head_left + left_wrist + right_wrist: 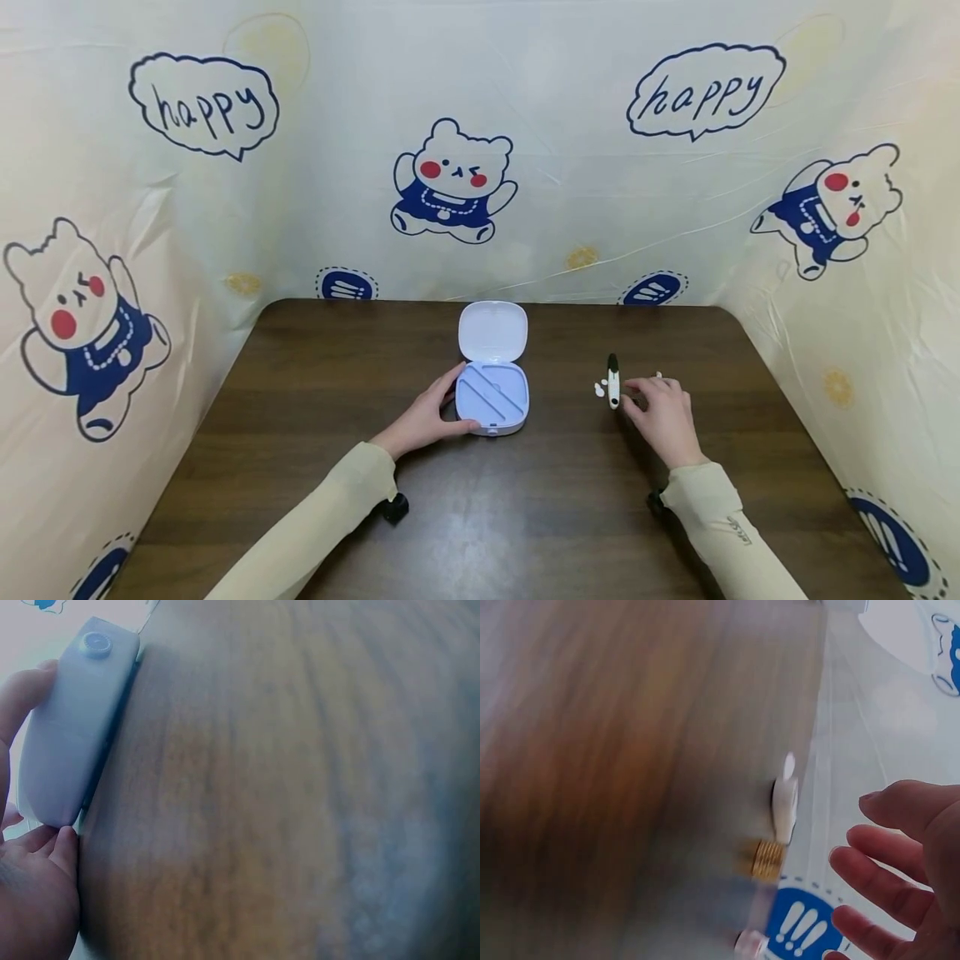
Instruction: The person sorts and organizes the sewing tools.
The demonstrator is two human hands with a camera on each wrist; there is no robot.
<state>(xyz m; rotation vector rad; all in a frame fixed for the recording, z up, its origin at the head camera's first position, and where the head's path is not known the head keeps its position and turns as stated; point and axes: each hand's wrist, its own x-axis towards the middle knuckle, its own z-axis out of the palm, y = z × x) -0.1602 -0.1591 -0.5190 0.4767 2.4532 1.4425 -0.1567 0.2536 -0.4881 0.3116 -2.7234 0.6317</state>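
Note:
My left hand [429, 417] grips a small pale blue case [492, 396] from its left side, thumb at the front. The case's lid [492, 331] stands tipped back, and diagonal dividers show inside. In the left wrist view, the case [79, 720] has a round button on its front wall. My right hand [663, 417] is beside a slim white tool with a dark end [613, 383]. Its fingers [881, 877] are spread and loosely bent, holding nothing in the right wrist view. Small white pieces [600, 388] lie just left of the tool.
A brown wooden table [555, 500] bears everything. Patterned cloth [570, 192] hangs behind it and at both sides. A tiny white item [658, 375] shows by my right fingers. In the right wrist view, a ridged gold piece [768, 859] is near the table edge.

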